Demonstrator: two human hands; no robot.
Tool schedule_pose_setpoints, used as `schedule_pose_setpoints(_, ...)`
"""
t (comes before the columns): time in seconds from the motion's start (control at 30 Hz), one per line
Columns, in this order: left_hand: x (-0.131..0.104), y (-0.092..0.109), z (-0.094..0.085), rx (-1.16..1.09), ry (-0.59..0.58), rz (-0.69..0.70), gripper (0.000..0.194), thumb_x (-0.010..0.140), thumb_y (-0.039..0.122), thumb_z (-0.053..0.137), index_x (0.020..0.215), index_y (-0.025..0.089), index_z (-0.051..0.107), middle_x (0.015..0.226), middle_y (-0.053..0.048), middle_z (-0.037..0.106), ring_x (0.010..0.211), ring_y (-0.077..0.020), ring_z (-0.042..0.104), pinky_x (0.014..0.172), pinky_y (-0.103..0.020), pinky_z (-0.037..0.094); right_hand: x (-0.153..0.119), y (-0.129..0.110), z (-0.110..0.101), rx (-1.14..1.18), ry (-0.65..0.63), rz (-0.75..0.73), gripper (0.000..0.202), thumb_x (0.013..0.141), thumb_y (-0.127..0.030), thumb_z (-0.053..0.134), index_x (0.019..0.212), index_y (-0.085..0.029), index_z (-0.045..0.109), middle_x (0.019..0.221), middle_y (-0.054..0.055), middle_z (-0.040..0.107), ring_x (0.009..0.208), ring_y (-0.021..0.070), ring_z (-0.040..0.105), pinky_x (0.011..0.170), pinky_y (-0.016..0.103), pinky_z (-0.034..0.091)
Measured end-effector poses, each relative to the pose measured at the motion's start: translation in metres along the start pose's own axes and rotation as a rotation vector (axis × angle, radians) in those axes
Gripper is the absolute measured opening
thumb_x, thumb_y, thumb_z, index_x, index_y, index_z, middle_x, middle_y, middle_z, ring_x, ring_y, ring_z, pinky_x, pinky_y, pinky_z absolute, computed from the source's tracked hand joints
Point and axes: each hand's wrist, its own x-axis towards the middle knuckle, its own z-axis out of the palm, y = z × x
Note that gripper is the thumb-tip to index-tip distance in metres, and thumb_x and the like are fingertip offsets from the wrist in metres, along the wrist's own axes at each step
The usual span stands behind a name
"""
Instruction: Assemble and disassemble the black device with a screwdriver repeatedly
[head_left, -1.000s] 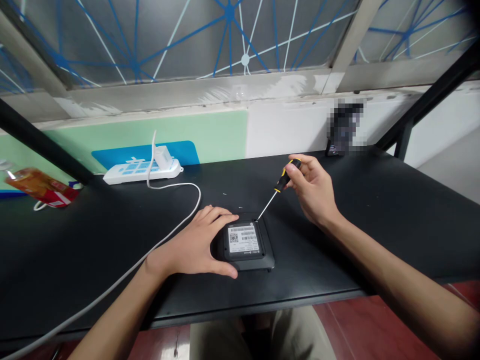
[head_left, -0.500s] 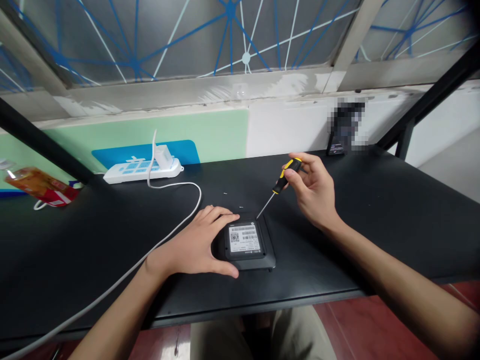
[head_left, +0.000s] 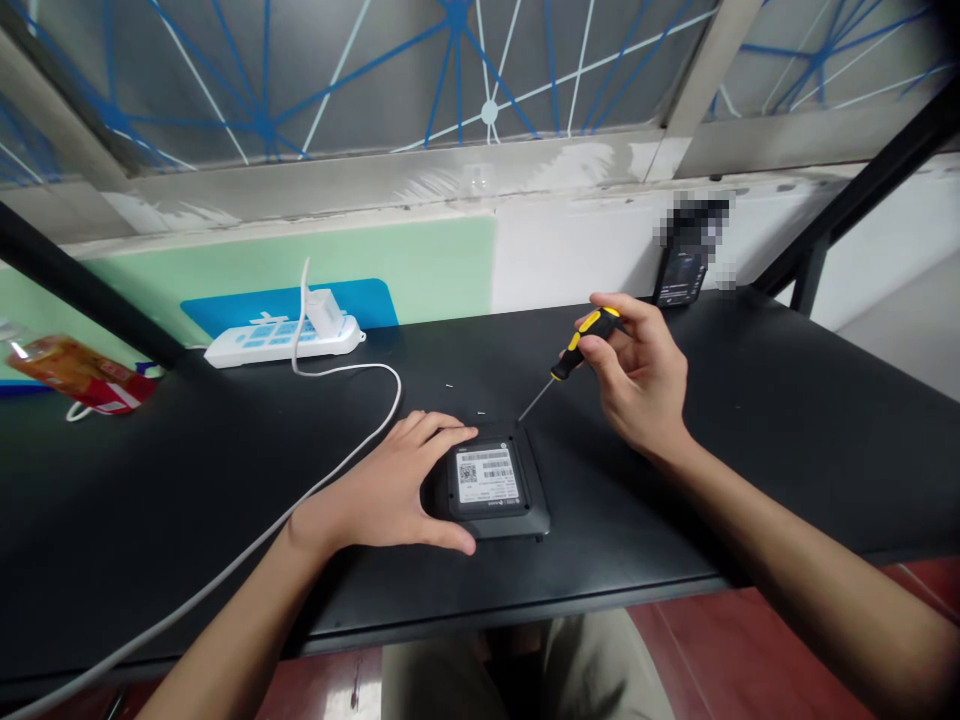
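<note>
A black square device with a white printed label lies on the black table. My left hand rests against its left side, fingers spread, thumb at the near edge and fingertips at the far-left corner. In my right hand is a yellow and black screwdriver, pinched by the handle and slanting down to the left. Its tip is by the device's far-right edge; whether it touches is too small to tell. Two tiny screws lie beyond the device.
A white power strip with a plugged-in white adapter sits at the back left, its cable running past my left arm. A bottle lies far left. A phone leans at the back right.
My right hand has moved slightly up and to the right with the screwdriver, and its tip has shifted away from the device's far-right screw area. My left hand stays nearly still.
</note>
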Motion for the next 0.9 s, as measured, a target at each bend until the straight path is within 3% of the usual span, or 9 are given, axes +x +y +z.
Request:
schedule_pose_setpoints(0.2, -0.0003, 0.0008, -0.0022, 0.008, -0.021, -0.008, 0.099, 0.072, 0.073, 0.078, 0.151, 0.028, 0.040, 0.150, -0.012, 0.045, 0.137, -0.0367, 0.041, 0.117, -0.055, 0.036, -0.0023, 0.0039, 0.0024, -0.022, -0.003, 0.030, 0.030, 0.089, -0.038, 0.070, 0.118, -0.035, 0.060, 0.101, 0.003, 0.067, 0.080, 0.0186, 0.070, 0.073, 0.040, 0.064)
schedule_pose_setpoints(0.4, -0.0026, -0.0002, -0.0035, 0.019, -0.082, -0.035, 0.106, 0.071, 0.075, 0.077, 0.155, 0.029, 0.033, 0.157, -0.013, 0.038, 0.146, -0.0400, 0.031, 0.124, -0.066, 0.012, -0.0042, 0.0059, 0.0041, 0.018, -0.018, 0.028, 0.030, 0.090, -0.032, 0.070, 0.117, -0.032, 0.057, 0.103, 0.003, 0.071, 0.090, 0.0197, 0.073, 0.078, 0.041, 0.065)
schedule_pose_setpoints(0.67, -0.0063, 0.0006, -0.0040, -0.001, -0.064, -0.048, 0.103, 0.072, 0.066, 0.081, 0.156, 0.030, 0.033, 0.154, -0.011, 0.038, 0.140, -0.0381, 0.037, 0.119, -0.057, 0.031, -0.0051, 0.0083, 0.0081, 0.077, -0.055, -0.036, 0.029, 0.089, -0.024, 0.071, 0.114, -0.029, 0.057, 0.100, 0.001, 0.073, 0.084, 0.0154, 0.076, 0.075, 0.034, 0.067)
schedule_pose_setpoints(0.9, -0.0058, -0.0003, -0.0030, -0.022, -0.060, -0.048, 0.104, 0.072, 0.066, 0.081, 0.157, 0.031, 0.031, 0.153, -0.012, 0.036, 0.140, -0.0374, 0.038, 0.118, -0.056, 0.035, -0.0071, 0.0050, 0.0088, 0.082, -0.110, -0.033, 0.029, 0.089, -0.020, 0.071, 0.112, -0.030, 0.057, 0.101, 0.000, 0.073, 0.082, 0.0124, 0.074, 0.069, 0.027, 0.067)
